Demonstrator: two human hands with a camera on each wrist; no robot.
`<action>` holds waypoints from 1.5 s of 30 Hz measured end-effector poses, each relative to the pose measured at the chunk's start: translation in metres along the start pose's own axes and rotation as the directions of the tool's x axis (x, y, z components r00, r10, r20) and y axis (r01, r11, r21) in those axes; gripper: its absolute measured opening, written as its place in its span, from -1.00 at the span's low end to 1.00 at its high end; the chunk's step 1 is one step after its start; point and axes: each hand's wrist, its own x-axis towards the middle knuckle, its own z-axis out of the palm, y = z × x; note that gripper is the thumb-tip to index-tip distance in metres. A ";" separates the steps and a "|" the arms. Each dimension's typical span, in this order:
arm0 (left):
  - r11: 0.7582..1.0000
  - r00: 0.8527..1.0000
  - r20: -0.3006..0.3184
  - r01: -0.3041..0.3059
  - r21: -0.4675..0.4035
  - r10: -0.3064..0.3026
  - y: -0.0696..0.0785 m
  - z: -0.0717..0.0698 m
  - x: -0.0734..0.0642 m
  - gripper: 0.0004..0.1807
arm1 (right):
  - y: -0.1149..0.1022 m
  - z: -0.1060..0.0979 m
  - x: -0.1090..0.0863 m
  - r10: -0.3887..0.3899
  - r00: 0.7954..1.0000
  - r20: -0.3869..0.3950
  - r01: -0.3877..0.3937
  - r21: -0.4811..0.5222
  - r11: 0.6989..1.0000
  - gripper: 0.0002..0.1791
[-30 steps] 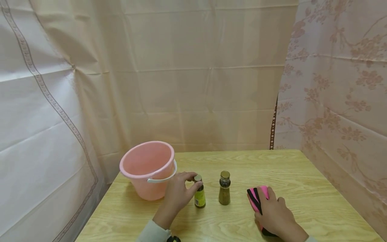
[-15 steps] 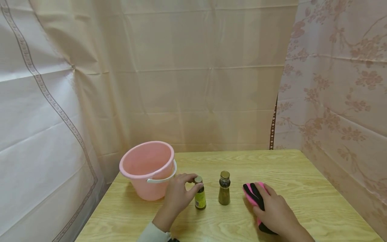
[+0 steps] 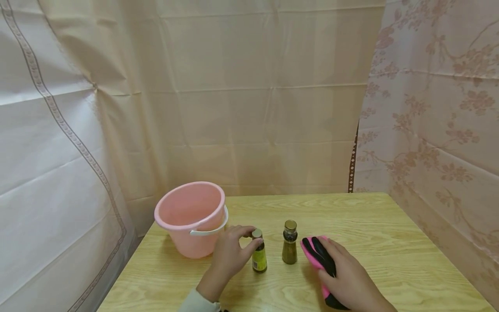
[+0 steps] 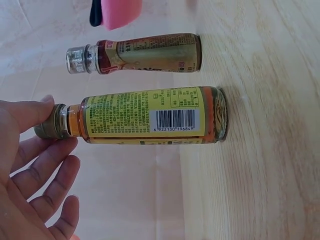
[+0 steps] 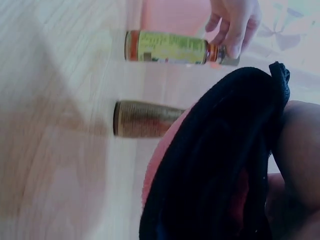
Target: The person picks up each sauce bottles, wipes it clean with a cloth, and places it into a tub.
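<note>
My left hand (image 3: 231, 253) pinches the cap of a small glass bottle with a yellow label (image 3: 259, 260), thumb on one side and fingers on the other. Its barcode faces the left wrist camera (image 4: 175, 120), and the bottle stands upright, its base close to the tabletop. To its right stands a second glass bottle with a gold cap (image 3: 290, 249), untouched. My right hand (image 3: 348, 275) grips a soft pink-and-black fabric item (image 3: 319, 260), its black-edged side (image 5: 200, 160) filling much of the right wrist view. Part of the fabric is hidden under my palm.
A pink bucket (image 3: 195, 242) with a white handle (image 3: 210, 232) stands at the left of the wood-grain table (image 3: 339, 212), just behind my left hand. Hanging cloth (image 3: 257, 108) encloses the table at the back and both sides.
My right hand has carried the fabric item leftward, nearer to the gold-capped bottle. My left hand and the yellow-labelled bottle have shifted slightly right and toward me. The bucket and second bottle stay put.
</note>
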 end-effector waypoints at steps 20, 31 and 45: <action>0.999 1.000 0.020 0.010 -0.040 -0.009 0.001 -0.002 -0.001 -0.68 | -0.034 0.025 -0.003 -0.052 0.997 0.056 0.037 0.238 0.971 -0.15; 0.997 0.999 0.032 0.013 -0.071 -0.011 0.001 -0.003 0.000 -0.71 | -0.044 0.038 0.004 -0.012 0.999 0.044 -0.004 0.358 0.934 -0.15; 0.991 0.997 0.065 0.042 -0.125 -0.034 -0.003 -0.002 0.001 -0.64 | -0.050 0.048 0.013 0.010 1.000 0.016 -0.016 0.430 0.903 -0.16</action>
